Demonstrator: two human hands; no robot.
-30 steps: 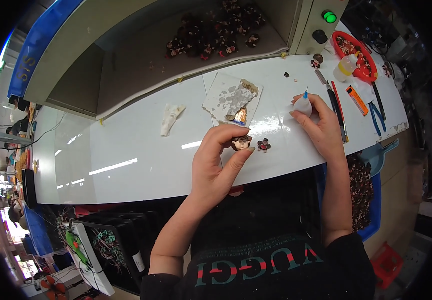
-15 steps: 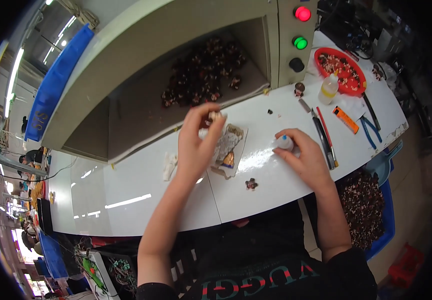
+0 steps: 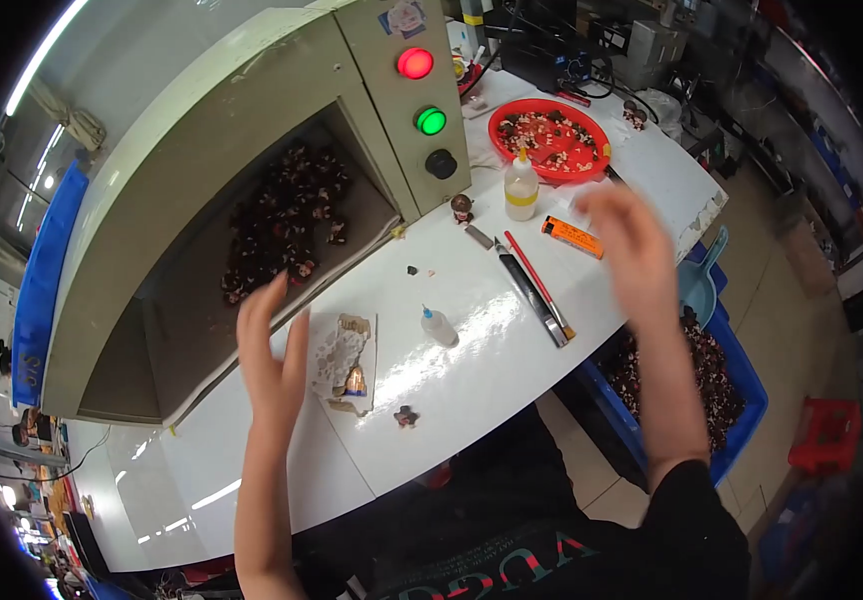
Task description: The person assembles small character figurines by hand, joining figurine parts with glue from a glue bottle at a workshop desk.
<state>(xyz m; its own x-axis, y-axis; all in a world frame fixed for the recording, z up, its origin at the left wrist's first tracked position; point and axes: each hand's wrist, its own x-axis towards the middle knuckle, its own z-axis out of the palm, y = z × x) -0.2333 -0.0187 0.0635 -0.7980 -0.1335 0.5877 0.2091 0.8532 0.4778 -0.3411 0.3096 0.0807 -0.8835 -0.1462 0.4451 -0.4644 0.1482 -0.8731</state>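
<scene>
My left hand (image 3: 272, 350) is at the front edge of the machine's opening, thumb and fingers apart, with nothing seen between them. Just beyond its fingertips lies a heap of small brown and pink figures (image 3: 287, 215) inside the machine. Smeared by motion, my right hand (image 3: 634, 250) hovers over the right of the table, beside an orange box (image 3: 573, 237); whether it holds anything is unclear. A small clear bottle with a blue needle tip (image 3: 439, 327) stands on the table between my hands. Left of it is a glue-smeared cardboard scrap (image 3: 347, 362). One small brown figure piece (image 3: 407, 417) lies nearer me.
A knife (image 3: 532, 295) and a red brush (image 3: 542, 285) lie right of the bottle. Behind them stand a larger yellow-banded bottle (image 3: 521, 190), a round-headed figure (image 3: 462, 208) and a red tray of parts (image 3: 552, 140). Below the table's right edge sits a full blue bin (image 3: 747, 400).
My right hand has let go of the small bottle, now standing on the table, and moved right. My left hand has opened; the small piece it held no longer shows. The view has shifted rightward.
</scene>
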